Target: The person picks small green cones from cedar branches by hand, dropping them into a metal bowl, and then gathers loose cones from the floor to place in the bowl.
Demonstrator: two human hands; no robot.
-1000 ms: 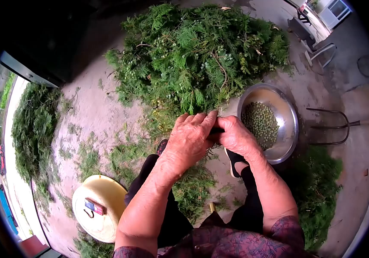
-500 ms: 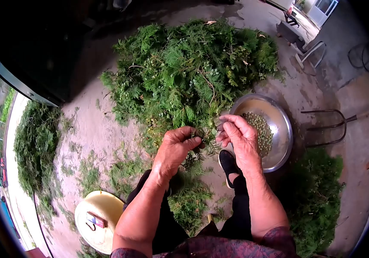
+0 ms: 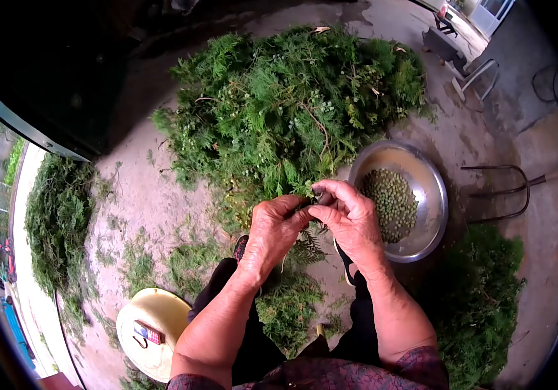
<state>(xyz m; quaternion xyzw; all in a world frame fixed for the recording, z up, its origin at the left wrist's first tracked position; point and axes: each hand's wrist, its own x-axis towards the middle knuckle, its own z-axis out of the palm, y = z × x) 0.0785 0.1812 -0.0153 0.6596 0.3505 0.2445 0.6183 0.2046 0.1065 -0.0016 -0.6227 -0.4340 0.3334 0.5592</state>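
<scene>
My left hand (image 3: pixel 275 229) is closed, thumb and fingers pinched on a green sprig (image 3: pixel 308 246) that hangs below the fingers. Touching it at the fingertips is my right hand (image 3: pixel 350 218), its fingers curled in a pinch; what lies between them is too small to make out. Both hands are at the near edge of a large heap of green branches (image 3: pixel 272 110) with small pale cones. Just right of my right hand, a wide metal bowl (image 3: pixel 431 214) holds many small green cones (image 3: pixel 389 205).
A yellowish round stool or lid (image 3: pixel 162 312) at lower left bears a small box (image 3: pixel 149 332). More greenery lies in a left pile (image 3: pixel 58 221) and a lower-right pile (image 3: pixel 480 299). A metal fork (image 3: pixel 519 188) lies beyond the bowl. My feet are beneath my hands.
My right hand has moved left and its fingertips now meet those of my left hand. Its fingers have curled closer together. The view has shifted slightly.
</scene>
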